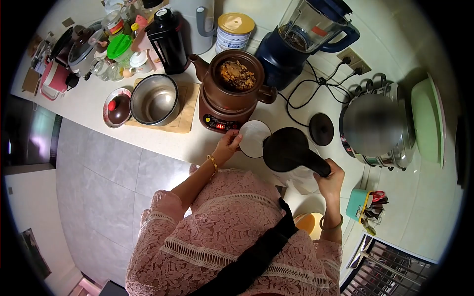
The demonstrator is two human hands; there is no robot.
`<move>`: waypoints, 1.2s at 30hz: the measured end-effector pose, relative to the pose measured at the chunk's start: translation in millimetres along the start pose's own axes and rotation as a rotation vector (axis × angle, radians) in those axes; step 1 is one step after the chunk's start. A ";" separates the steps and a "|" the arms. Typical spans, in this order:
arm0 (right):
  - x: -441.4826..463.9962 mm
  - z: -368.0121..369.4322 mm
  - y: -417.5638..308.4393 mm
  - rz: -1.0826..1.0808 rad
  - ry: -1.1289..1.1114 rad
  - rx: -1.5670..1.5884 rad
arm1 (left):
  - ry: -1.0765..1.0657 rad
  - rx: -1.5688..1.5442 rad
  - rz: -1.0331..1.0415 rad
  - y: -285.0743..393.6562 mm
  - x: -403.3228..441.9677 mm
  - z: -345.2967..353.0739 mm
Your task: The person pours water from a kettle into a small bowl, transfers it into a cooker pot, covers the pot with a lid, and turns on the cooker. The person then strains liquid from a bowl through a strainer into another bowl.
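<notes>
My left hand (228, 146) pinches the rim of a white bowl (255, 139) at the counter's front edge. In my right hand (330, 180) is the handle of a black-topped kettle (285, 149), its spout end at the bowl's right rim. I cannot make out any liquid flowing. Just behind the bowl, a brown clay pot (216, 85) sits uncovered on an electric base (210, 120) with a lit red display. Dry-looking brown and orange ingredients (237, 75) fill much of the pot. A dark round lid (321, 129) lies to the right, behind the kettle.
Left of the pot, a steel pot (154, 100) stands on a wooden board (186, 106). A blender (284, 54), a tin (234, 32) and a black thermos (167, 42) line the back. Power cords (316, 89) trail across the counter. A steel rack (377, 126) stands at right.
</notes>
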State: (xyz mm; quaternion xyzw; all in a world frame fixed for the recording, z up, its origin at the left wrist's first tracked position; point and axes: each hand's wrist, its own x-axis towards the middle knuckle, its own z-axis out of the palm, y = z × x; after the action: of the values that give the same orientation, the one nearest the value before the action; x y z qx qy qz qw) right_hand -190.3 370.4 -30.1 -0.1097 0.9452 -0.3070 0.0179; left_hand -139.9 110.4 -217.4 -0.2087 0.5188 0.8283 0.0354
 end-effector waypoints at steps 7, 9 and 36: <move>2.7 -1.7 -2.7 -0.016 -0.010 -0.034 | -0.009 0.010 0.015 8.1 -4.4 2.4; 2.6 -1.7 -3.8 -0.015 -0.005 -0.027 | -0.008 0.006 0.008 4.0 -2.7 0.8; 1.8 -4.9 -3.2 0.026 -0.009 -0.015 | 0.033 -0.008 -0.042 14.9 -9.2 6.8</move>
State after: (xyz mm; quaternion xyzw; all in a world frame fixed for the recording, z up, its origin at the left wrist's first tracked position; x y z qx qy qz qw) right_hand -191.9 370.3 -24.2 -0.0991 0.9487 -0.2993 0.0251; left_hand -137.8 110.9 -198.8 -0.2333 0.5116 0.8258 0.0437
